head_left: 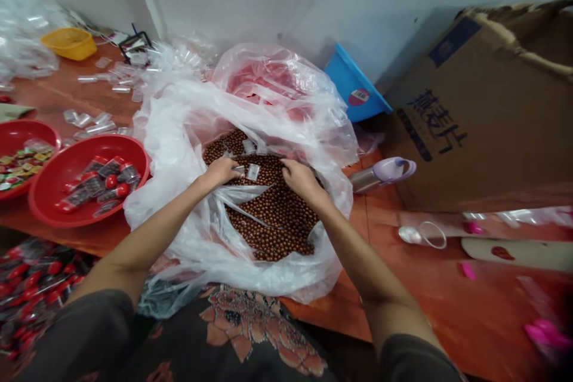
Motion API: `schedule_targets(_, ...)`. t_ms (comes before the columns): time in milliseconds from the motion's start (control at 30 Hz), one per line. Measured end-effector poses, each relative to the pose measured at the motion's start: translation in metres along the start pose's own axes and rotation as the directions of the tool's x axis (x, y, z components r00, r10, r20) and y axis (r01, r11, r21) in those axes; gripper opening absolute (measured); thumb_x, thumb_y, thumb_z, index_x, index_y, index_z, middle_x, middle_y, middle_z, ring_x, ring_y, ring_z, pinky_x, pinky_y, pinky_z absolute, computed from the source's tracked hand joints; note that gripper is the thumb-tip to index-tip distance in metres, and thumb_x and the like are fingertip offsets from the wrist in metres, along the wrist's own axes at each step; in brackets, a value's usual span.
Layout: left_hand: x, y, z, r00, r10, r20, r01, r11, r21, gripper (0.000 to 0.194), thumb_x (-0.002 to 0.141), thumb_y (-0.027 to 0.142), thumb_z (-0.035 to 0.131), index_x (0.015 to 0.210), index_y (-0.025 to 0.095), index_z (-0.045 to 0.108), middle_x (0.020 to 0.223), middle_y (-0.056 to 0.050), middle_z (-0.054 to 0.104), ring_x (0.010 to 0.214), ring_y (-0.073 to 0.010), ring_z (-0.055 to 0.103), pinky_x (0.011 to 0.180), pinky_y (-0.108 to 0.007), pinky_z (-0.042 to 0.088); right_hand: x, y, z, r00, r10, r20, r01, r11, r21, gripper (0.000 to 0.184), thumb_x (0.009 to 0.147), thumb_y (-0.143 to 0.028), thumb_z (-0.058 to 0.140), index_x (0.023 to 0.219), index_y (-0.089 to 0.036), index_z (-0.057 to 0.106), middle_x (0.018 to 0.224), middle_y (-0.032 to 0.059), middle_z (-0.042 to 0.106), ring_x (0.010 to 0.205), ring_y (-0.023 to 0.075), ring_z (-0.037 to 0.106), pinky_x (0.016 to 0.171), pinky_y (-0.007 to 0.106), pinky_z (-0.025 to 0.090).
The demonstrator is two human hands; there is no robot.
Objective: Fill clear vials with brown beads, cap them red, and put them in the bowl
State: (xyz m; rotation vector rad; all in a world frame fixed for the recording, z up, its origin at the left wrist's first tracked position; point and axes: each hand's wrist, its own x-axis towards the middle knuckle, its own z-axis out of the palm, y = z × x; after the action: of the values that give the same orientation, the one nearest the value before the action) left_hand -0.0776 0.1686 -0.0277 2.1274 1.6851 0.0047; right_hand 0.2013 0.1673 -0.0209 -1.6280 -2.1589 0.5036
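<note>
A large translucent white plastic bag [165, 125] lies spread wide, full of small shiny brown balls [277, 224]. Over the balls, my left hand [220, 172] is closed on a small clear plastic container [239, 171]. A second clear container [253, 172] rests on the balls between my hands, with another clear piece [249, 146] just behind it. My right hand [299, 178] reaches into the balls from the right, fingers curled together. Whatever its fingertips pinch is hidden. A fold of plastic [244, 193] crosses the balls below my left hand.
Left stands a red bowl [42, 206] of filled containers with red caps; more lie in a heap [31, 286] below. Loose clear containers [101, 125] lie behind it. A blue basin [353, 83], a bottle [376, 174] and a cardboard box [483, 131] stand right.
</note>
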Motion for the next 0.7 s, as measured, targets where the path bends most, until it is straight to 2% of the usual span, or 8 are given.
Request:
schedule_targets(67, 0.002, 0.000, 0.000, 0.999, 0.002, 0.033, -0.001, 1.000, -0.026, 0.032, 0.086, 0.039, 0.063, 0.109, 0.021, 0.077, 0.107, -0.009, 0.075, 0.102, -0.0248, 0.067, 0.087, -0.028, 0.046, 0.006, 0.013, 0.005, 0.987, 0.145, -0.068, -0.149, 0.988, -0.051, 0.042, 0.094, -0.030, 0.045, 0.127, -0.011, 0.061, 0.126, 0.0210, 0.067, 0.117, 0.0321, 0.064, 0.105, 0.047, 0.045)
schedule_targets(133, 0.004, 0.001, 0.001, 0.999, 0.006, 0.041, -0.004, 0.999, -0.043, 0.029, 0.086, 0.034, 0.063, 0.105, 0.019, 0.078, 0.105, -0.009, 0.076, 0.100, -0.0242, 0.067, 0.086, -0.028, 0.046, 0.020, 0.027, 0.003, 0.960, 0.261, -0.101, -0.268, 0.961, -0.071, 0.052, 0.096, -0.043, 0.044, 0.126, -0.004, 0.061, 0.124, 0.0269, 0.067, 0.118, 0.0359, 0.063, 0.103, 0.048, 0.045)
schedule_targets(233, 0.008, 0.006, 0.002, 0.999, 0.000, 0.041, 0.002, 0.998, -0.066, 0.030, 0.081, 0.033, 0.069, 0.105, 0.017, 0.078, 0.105, -0.011, 0.076, 0.098, -0.0236, 0.066, 0.084, -0.027, 0.046, 0.040, 0.033, 0.001, 0.955, 0.288, -0.075, -0.293, 0.953, -0.075, 0.057, 0.095, -0.050, 0.046, 0.127, -0.006, 0.062, 0.128, 0.0245, 0.066, 0.122, 0.0347, 0.061, 0.102, 0.044, 0.046)
schedule_targets(333, 0.011, 0.010, 0.000, 0.998, -0.023, 0.053, 0.028, 0.995, -0.096, 0.035, 0.074, 0.034, 0.076, 0.104, 0.017, 0.079, 0.101, -0.010, 0.076, 0.094, -0.0221, 0.066, 0.081, -0.026, 0.046, 0.039, 0.021, 0.009, 0.965, 0.260, -0.040, -0.262, 0.962, -0.078, 0.050, 0.092, -0.045, 0.054, 0.127, -0.010, 0.064, 0.127, 0.0202, 0.067, 0.122, 0.0332, 0.060, 0.105, 0.044, 0.044)
schedule_targets(433, 0.011, 0.008, -0.011, 0.993, -0.057, 0.100, 0.070, 0.988, -0.137, 0.032, 0.072, 0.030, 0.077, 0.100, 0.015, 0.080, 0.088, -0.009, 0.076, 0.082, -0.0202, 0.066, 0.075, -0.026, 0.047, 0.014, 0.009, 0.017, 0.982, 0.186, 0.002, -0.186, 0.981, -0.063, 0.039, 0.089, -0.030, 0.058, 0.124, -0.013, 0.067, 0.121, 0.0165, 0.070, 0.117, 0.0304, 0.061, 0.107, 0.044, 0.042)
schedule_targets(533, 0.005, 0.004, -0.025, 0.982, -0.066, 0.175, 0.099, 0.978, -0.182, 0.030, 0.076, 0.024, 0.070, 0.101, 0.011, 0.080, 0.074, -0.007, 0.073, 0.064, -0.0158, 0.062, 0.065, -0.025, 0.047, -0.023, 0.006, 0.019, 0.993, 0.113, 0.042, -0.112, 0.994, -0.016, 0.036, 0.085, -0.018, 0.059, 0.119, -0.019, 0.070, 0.121, 0.0115, 0.068, 0.116, 0.0258, 0.060, 0.107, 0.040, 0.042)
schedule_targets(633, -0.010, 0.013, -0.030, 0.970, 0.034, 0.240, 0.062, 0.922, -0.381, 0.031, 0.080, 0.025, 0.064, 0.104, 0.011, 0.077, 0.073, -0.005, 0.071, 0.057, -0.0124, 0.059, 0.060, -0.024, 0.048, -0.061, 0.009, 0.018, 0.998, 0.052, 0.034, -0.055, 0.993, 0.106, 0.031, 0.082, -0.016, 0.062, 0.110, -0.023, 0.073, 0.113, 0.0075, 0.070, 0.111, 0.0244, 0.061, 0.104, 0.042, 0.045)
schedule_targets(700, -0.026, 0.029, -0.020, 0.952, 0.145, 0.270, 0.020, 0.850, -0.526, 0.029, 0.080, 0.026, 0.064, 0.102, 0.011, 0.076, 0.075, -0.003, 0.070, 0.059, -0.0123, 0.060, 0.060, -0.023, 0.048, -0.083, 0.012, 0.020, 0.998, 0.054, -0.025, -0.048, 0.976, 0.211, 0.028, 0.081, -0.017, 0.063, 0.106, -0.025, 0.074, 0.109, 0.0065, 0.070, 0.109, 0.0253, 0.061, 0.103, 0.046, 0.046)
